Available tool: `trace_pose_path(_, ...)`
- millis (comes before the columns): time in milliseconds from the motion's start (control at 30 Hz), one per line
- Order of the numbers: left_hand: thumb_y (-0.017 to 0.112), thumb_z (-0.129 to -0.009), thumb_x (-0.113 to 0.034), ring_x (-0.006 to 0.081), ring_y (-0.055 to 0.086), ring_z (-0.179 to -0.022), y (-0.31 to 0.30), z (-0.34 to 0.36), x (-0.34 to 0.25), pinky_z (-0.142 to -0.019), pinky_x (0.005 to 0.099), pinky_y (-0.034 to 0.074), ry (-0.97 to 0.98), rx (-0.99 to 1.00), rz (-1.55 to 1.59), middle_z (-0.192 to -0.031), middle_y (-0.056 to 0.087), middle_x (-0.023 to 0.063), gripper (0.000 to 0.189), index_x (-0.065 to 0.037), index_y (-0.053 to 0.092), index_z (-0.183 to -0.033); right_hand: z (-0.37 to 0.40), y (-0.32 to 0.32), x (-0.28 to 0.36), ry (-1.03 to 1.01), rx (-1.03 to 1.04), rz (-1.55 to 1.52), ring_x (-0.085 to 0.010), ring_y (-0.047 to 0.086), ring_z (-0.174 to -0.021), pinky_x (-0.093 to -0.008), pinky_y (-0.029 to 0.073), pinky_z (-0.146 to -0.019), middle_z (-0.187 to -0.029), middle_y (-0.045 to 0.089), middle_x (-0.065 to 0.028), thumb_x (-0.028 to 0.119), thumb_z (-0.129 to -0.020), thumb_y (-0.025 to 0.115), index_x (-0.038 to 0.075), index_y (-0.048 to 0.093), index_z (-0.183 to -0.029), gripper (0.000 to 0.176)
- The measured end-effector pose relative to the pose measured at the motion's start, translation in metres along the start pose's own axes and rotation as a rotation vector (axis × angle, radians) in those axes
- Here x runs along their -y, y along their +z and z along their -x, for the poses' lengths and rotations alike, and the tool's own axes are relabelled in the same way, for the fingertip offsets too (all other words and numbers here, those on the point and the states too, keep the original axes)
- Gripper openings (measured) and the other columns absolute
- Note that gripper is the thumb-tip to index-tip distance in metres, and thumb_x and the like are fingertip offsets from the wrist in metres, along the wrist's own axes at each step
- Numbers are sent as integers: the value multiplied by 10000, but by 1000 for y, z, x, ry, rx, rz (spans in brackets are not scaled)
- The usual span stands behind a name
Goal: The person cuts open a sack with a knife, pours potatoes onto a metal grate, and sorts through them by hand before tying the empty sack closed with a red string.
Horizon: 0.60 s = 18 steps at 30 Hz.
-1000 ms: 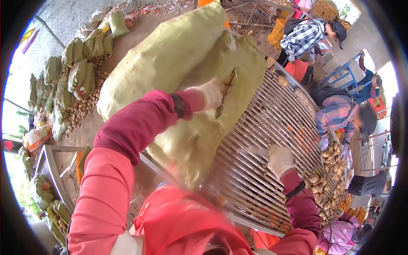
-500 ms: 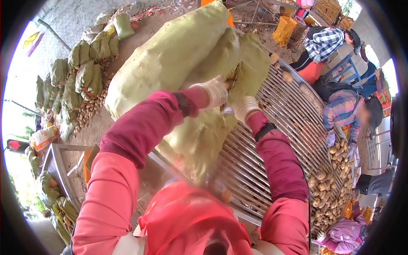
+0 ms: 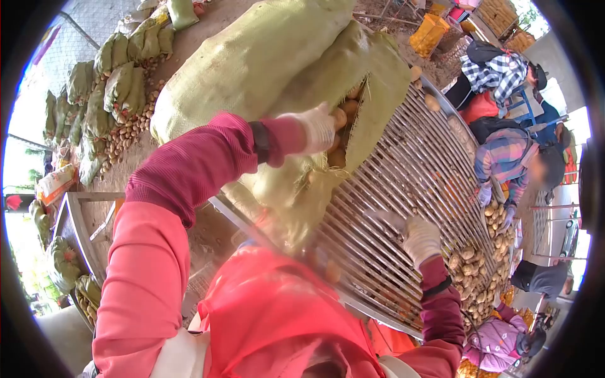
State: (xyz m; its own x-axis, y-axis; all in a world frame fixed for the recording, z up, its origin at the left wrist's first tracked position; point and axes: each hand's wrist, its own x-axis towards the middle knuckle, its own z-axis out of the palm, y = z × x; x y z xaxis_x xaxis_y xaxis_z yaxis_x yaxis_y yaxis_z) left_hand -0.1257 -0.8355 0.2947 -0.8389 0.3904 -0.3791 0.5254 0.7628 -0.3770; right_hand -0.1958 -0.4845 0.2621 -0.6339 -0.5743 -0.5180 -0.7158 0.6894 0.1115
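A large green woven sack (image 3: 372, 120) lies on a slatted metal rack, its side slit open with potatoes (image 3: 340, 142) showing in the gap. My left hand (image 3: 315, 129), in a pale glove, is closed at the left edge of the slit, its fingertips beside the potatoes. Over the slats to the lower right is my gloved right hand (image 3: 421, 240), apart from the sack. Its fingers are curled, and a blurred grey blade-like tool (image 3: 387, 219) points left from them. Another full green sack (image 3: 246, 69) lies just behind.
The metal rack (image 3: 384, 252) slopes right to a heap of potatoes (image 3: 469, 274), where a person in a plaid shirt (image 3: 507, 157) bends over. Others work farther along the right. Filled sacks (image 3: 120, 88) and loose potatoes stand on the ground at the left. A yellow crate (image 3: 428, 34) is at the back.
My right hand has moved away from the sack, down and right over the slats. The slit now gapes wider, with more potatoes showing. My left hand stays at its edge.
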Motion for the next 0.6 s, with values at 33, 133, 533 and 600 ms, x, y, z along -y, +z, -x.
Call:
trace_pose_path(33,658,-778,-231,191,537,-1116,6,0,-5,-867,451,409,15,-21,19,-903,664,-66,178,-160,740,-919,-2,-12,0,2,-185,-42,-380,667,-872,-465,527,-768,-928,677,-227,123,-786,618,37,678,-932,180)
trace_pose_path(133,655,-790,-228,285,444,-1240,14,-8,-16,-891,442,393,25,14,-40,-977,682,5,188,-122,740,-919,-48,-26,26,12,-161,-178,-398,648,-883,-474,512,-780,-921,667,-229,128,-787,607,28,653,-918,171)
trace_pose_path(533,639,-775,-204,231,534,-1148,3,-12,-14,-960,482,376,4,97,-58,-921,674,-27,156,-147,736,-883,-133,-55,143,-397,-129,-56,-366,663,-867,-462,519,-768,-898,682,-193,196,-811,606,62,689,-901,181)
trace_pose_path(600,635,-772,-199,225,561,-1099,7,-10,-17,-943,468,388,-20,21,-64,-890,674,-26,134,-150,726,-857,-102,-62,127,-442,-48,-65,-346,671,-902,-448,526,-792,-935,689,-188,179,-823,597,65,698,-935,189)
